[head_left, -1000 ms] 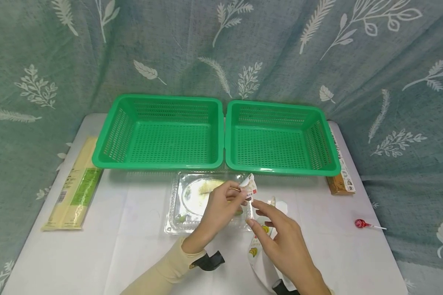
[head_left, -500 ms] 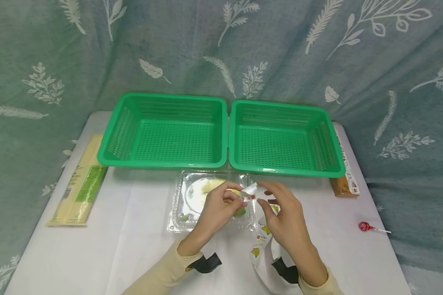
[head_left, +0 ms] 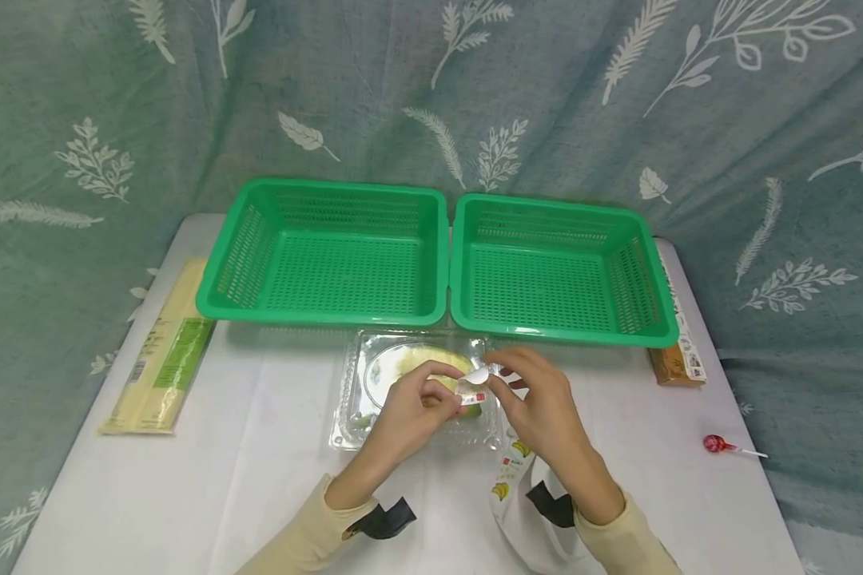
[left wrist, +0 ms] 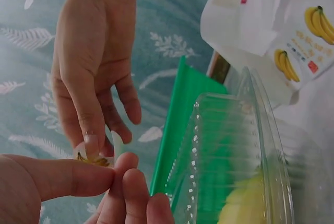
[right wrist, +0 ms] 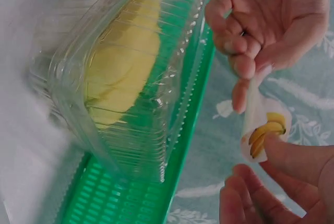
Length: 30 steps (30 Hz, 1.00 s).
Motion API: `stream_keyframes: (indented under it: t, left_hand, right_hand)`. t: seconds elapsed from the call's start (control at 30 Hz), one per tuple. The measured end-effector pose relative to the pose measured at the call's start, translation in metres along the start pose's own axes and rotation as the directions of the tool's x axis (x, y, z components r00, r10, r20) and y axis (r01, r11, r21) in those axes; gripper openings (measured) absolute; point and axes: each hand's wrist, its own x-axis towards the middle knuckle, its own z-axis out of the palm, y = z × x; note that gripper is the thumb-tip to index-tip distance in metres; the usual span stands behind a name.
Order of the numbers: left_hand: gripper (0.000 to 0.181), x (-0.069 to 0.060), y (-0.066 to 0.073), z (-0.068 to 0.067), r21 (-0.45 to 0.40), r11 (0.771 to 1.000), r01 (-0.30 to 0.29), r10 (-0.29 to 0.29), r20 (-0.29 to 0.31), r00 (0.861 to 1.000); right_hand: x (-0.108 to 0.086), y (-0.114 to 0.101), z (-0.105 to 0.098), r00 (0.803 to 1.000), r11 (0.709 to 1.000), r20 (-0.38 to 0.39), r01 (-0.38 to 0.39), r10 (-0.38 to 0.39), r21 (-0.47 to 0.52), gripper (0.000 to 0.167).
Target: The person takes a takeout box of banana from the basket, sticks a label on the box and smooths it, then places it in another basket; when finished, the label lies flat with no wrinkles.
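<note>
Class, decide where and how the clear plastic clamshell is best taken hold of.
Grip the clear plastic clamshell by its outer rim, probably left hand from the left, right hand from the right: it lies flat, its rim juts outward, and its far edge sits close to the left green basket.

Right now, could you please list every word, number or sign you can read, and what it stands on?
No text is legible.
Held sticker: print too small.
Banana-printed strip: characters blurred.
Yellow pack: lettering and barcode too small.
Box: markings too small.
</note>
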Motion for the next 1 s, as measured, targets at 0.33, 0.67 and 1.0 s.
stream_keyframes:
  t: [0.33,0.67,1.0]
  left_hand:
    - [0.041,-0.004,-0.003,-0.007,0.04,0.999,-0.012,0.013,-0.019,1.0]
    - [0.056,-0.013,-0.003,-0.015,0.109,0.994,0.025,-0.008,-0.156,0.988]
    - [0.069,-0.011,-0.011,-0.023,0.208,0.976,0.062,-0.026,-0.17,0.985]
  right_hand:
    - [0.019,-0.006,0.012,0.998,0.999,0.037,0.049,-0.049,0.004,0.005]
    - [0.036,-0.01,0.034,0.994,0.996,0.102,0.049,-0.041,-0.073,0.007]
    - [0.044,-0.005,0.052,0.98,0.993,0.195,0.045,-0.023,-0.108,0.007]
